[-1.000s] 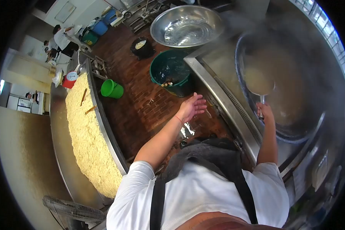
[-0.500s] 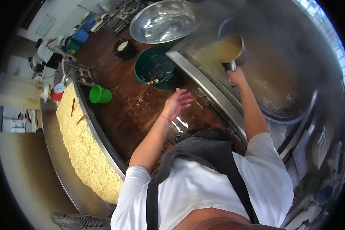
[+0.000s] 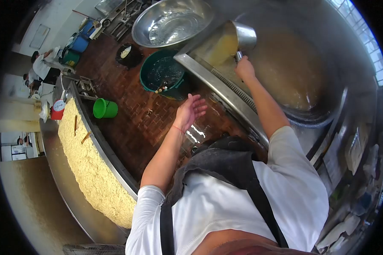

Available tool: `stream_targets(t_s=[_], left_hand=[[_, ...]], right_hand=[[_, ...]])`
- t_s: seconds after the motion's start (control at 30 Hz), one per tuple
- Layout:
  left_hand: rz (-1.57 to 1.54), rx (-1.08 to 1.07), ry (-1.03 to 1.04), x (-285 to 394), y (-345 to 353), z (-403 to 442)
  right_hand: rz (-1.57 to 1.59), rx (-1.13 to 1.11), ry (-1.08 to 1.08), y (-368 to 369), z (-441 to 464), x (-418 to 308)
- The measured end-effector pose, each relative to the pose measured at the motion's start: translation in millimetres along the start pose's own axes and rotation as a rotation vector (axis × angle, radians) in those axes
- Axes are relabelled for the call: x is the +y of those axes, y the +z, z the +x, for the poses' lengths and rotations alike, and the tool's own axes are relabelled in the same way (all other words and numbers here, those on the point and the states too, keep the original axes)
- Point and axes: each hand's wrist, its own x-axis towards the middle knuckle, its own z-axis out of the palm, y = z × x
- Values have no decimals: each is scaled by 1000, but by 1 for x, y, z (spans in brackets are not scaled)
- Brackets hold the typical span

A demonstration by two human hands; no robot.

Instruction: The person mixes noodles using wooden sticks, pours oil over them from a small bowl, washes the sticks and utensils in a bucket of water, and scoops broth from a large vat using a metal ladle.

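My right hand (image 3: 245, 69) is closed around the short handle of a metal dipper (image 3: 247, 37). The dipper is tipped to the left over the steel ledge beside a large wok (image 3: 327, 121), and yellowish liquid (image 3: 224, 47) spreads from its mouth. Brownish liquid (image 3: 295, 80) fills the wok, partly blurred by steam. My left hand (image 3: 191, 112) hangs in the air over the floor with its fingers apart and nothing in it. Nearest to it is a dark green tub (image 3: 147, 80) of dark water, with small pale objects at its rim.
A wide steel basin (image 3: 172, 23) stands beyond the tub. To the left runs a long metal-edged table (image 3: 108, 157) with a thick layer of yellow noodle-like food (image 3: 87, 165). A green bucket (image 3: 105, 108) and a black bucket (image 3: 128, 55) are on the brick floor. People (image 3: 42, 66) work far off.
My right hand has turned the dipper further onto its side, so its outer wall now shows. The yellowish liquid has spread out on the left. My left hand stays open.
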Motion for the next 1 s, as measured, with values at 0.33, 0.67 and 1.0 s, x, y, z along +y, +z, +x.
stream_targets(t_s=[0.33,0.67,1.0], left_hand=[[77,-50,-35,8,34,17],[41,-31,-44,6,2,12],[68,-44,-43,3,13,13]], right_hand=[[-98,27,-49,-28,-26,-7],[-319,152,544,-126,-76,254],[-73,-253,477,-36,-45,321]])
